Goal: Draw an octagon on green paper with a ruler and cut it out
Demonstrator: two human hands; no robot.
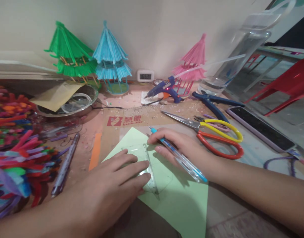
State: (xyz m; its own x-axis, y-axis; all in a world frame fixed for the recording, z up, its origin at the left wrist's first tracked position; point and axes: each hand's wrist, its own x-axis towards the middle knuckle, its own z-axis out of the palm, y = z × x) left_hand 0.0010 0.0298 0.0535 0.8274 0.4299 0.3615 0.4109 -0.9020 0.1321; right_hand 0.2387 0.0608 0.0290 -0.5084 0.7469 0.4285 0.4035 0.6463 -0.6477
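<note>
My left hand (112, 183) lies flat, fingers spread, pressing a clear plastic set square (147, 165) onto a light green sheet of paper (181, 201). My right hand (184, 147) grips a blue and clear pen (181, 158). The pen's tip points up and left, at the paper's top edge beside the set square. The paper rests on a piece of brown cardboard (132, 120) with red print.
Orange and yellow scissors (211, 134), blue pliers (211, 102), a blue glue gun (164, 89) and a phone (261, 127) lie right of and behind the paper. Pipe cleaners (15, 145) are heaped at the left near a purple pen (65, 165). Green, blue and pink model pagodas line the wall.
</note>
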